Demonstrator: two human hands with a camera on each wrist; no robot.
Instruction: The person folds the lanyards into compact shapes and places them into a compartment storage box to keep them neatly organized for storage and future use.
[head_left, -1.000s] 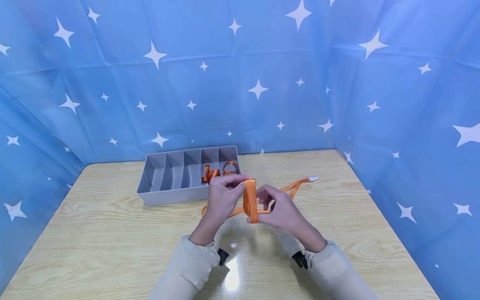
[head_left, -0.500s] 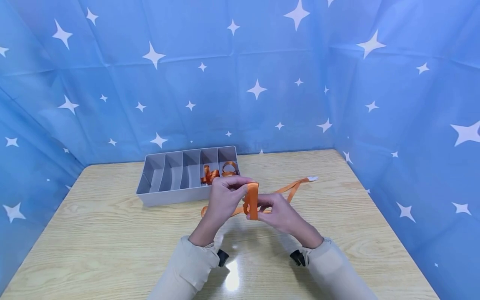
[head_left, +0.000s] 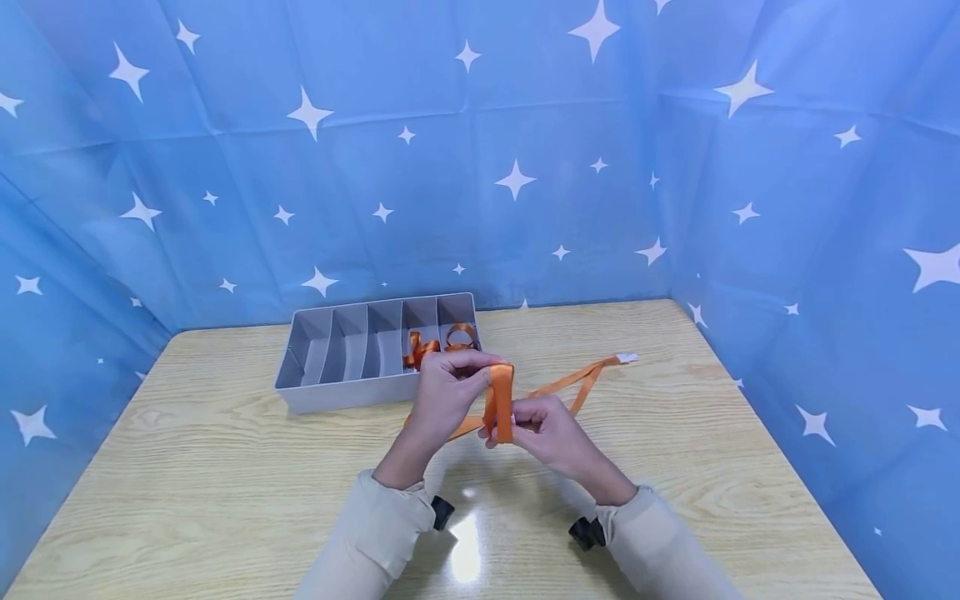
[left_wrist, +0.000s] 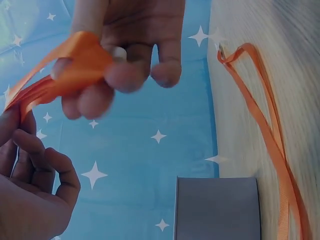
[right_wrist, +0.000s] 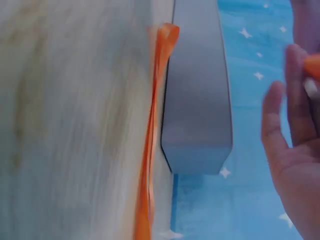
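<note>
Between both hands an orange satin ribbon [head_left: 501, 404] is wound into a tall flat loop. My left hand [head_left: 448, 390] pinches its upper end between thumb and fingers. At the lower end, my right hand [head_left: 551, 427] grips the loop, with some fingers behind it. In the left wrist view the ribbon [left_wrist: 82, 70] wraps across the right hand's fingers, and a small white piece shows beside them. The right wrist view catches only the ribbon's edge [right_wrist: 313, 66] at the right border. More orange ribbon [head_left: 588, 379] lies on the table behind the hands, ending in a white tip.
A grey divided tray [head_left: 348, 392] stands behind and left of the hands. Orange ribbon coils [head_left: 422, 350] sit in its two right-hand compartments. The wooden table [head_left: 225, 483] meets a blue star-patterned curtain [head_left: 420, 167] at the back and sides.
The right hand's fingers, earlier raised apart from the loop, have come down and closed around its lower part. The left hand keeps its pinch at the top, nearly in place.
</note>
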